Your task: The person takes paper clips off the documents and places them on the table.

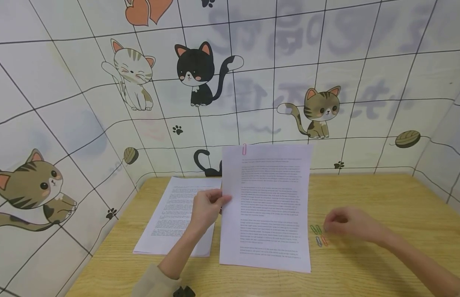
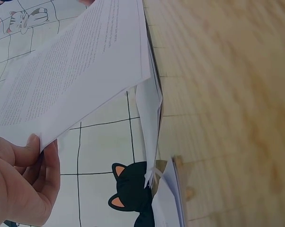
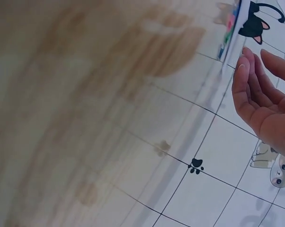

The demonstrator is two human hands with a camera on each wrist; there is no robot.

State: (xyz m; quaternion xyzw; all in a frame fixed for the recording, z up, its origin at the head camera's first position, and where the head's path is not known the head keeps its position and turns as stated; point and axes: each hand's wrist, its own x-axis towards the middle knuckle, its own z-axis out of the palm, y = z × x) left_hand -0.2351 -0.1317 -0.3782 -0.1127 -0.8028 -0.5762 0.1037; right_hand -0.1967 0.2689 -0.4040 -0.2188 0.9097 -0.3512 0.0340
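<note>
My left hand pinches the left edge of a printed sheet stack, held up off the table and facing me. A pink paper clip sits on its top edge, left of centre. In the left wrist view the thumb presses the front of the printed pages. My right hand hovers just right of several loose paper clips, green ones, a blue one and an orange-red one. The right wrist view shows its fingers loosely bent, thumb apart, nothing between them.
Another printed paper stack lies on the wooden table at the left, partly behind my left hand. A white wall covering with cartoon cats and grid lines stands behind and at both sides.
</note>
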